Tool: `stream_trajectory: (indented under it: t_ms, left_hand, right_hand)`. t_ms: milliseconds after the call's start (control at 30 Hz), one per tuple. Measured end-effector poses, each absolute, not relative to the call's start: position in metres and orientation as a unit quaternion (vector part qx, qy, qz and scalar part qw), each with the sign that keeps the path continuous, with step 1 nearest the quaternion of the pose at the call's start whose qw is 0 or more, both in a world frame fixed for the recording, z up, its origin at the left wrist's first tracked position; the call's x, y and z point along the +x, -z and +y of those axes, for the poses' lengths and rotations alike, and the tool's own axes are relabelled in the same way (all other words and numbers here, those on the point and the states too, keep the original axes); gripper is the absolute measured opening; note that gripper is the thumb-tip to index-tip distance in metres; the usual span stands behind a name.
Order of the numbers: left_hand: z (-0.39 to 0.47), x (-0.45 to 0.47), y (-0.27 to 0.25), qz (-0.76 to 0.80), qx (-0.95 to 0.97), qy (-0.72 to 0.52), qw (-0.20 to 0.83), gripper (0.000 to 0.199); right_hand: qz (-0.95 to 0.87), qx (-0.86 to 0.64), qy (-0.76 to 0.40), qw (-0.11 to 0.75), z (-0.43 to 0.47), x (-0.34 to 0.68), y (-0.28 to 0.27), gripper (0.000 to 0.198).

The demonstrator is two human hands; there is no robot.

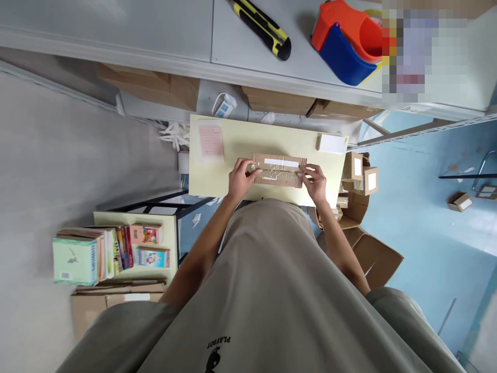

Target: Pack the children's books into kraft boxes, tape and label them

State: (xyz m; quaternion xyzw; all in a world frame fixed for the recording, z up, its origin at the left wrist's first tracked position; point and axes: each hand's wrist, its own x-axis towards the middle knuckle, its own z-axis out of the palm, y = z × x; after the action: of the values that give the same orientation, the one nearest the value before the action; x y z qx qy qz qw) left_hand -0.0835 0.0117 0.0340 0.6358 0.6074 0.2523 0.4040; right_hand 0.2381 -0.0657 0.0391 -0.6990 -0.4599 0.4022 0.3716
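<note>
While the left hand (239,180) pinches one short end of a corrugated cardboard parcel (280,170) and the right hand (316,184) the other, it lies near the front edge of the cream tabletop (248,135), probably light, fairly stiff and best held by those ends. Shiny film, seemingly clear tape (274,171), crosses its middle, though glare hides how firmly it sticks. Bare surface remains beyond, between a pink sheet (211,142) and a white box (332,144).

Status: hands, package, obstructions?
Left hand on package, left end; right hand on right end. Package on yellow table. Nothing seen blocking hands; white object sits apart.
</note>
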Motion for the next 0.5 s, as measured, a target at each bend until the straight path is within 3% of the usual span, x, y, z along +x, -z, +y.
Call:
stream_trajectory:
  t_ms: [500]
  left_hand:
    - [0.0133, -0.0797, -0.0277, 0.608, 0.638, -0.288, 0.375, 0.012]
  right_hand:
    - [-0.469, -0.702, -0.394, 0.365, -0.06, 0.2402, -0.0357, 0.08]
